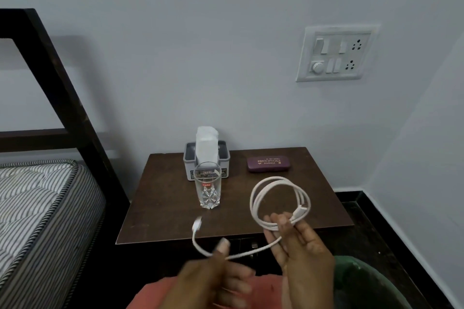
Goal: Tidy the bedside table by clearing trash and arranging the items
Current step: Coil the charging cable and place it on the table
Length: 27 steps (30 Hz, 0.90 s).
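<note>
With the right hand's (301, 253) fingers (283, 221) gripping the coiled white cable (254, 206) at lower centre of the frame, above the desk's (163, 208) front edge, and the left hand (213, 276) pinching its loose tail, the person should probably wind even loops clear of the glass (207, 188).

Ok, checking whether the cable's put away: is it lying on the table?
No, the cable is off the table, looped in the right hand and pinched by the left hand.
</note>
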Motion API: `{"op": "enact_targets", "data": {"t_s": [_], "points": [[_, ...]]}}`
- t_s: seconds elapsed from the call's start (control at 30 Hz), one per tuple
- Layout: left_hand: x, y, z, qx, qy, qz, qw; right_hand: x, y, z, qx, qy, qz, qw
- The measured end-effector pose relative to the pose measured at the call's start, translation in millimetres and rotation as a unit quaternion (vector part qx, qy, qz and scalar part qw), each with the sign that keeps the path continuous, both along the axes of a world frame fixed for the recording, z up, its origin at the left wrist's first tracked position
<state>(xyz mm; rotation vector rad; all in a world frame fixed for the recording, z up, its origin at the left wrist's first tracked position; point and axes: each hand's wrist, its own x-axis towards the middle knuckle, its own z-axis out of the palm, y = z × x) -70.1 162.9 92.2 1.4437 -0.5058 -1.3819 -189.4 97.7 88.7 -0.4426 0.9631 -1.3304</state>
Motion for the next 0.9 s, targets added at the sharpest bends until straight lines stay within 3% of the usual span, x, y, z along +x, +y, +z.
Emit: {"op": "enact_targets", "data": {"t_s": [0.1,0.2,0.37,0.53,0.73,0.9], "points": [[-3.8,-5.3,-10.1,-0.051,0.03,0.067,0.996,7.7,6.1,-0.4,0.035,-0.037,0.034,0.998],[10.3,-9.5,-4.3,-0.133,0.042,0.155,0.978,15.9,12.6,-4.3,0.047,0.001,0.081,0.996],[20.9,-3.8,4.5,-0.202,-0.012,0.169,0.965,21.3,14.0,-2.7,0.008,0.083,0.179,0.98],[24.9,0.4,4.9,-0.191,-0.049,0.136,0.971,17.4,14.9,0.8,-0.033,0.149,0.225,0.962],[14.4,1.8,5.7,-0.172,-0.162,0.083,0.968,9.3,13.5,-1.7,-0.144,0.365,0.21,0.895],[28.1,2.7,11.3,-0.116,-0.041,0.022,0.992,7.2,11.8,-3.9,-0.232,0.437,0.217,0.842]]}}
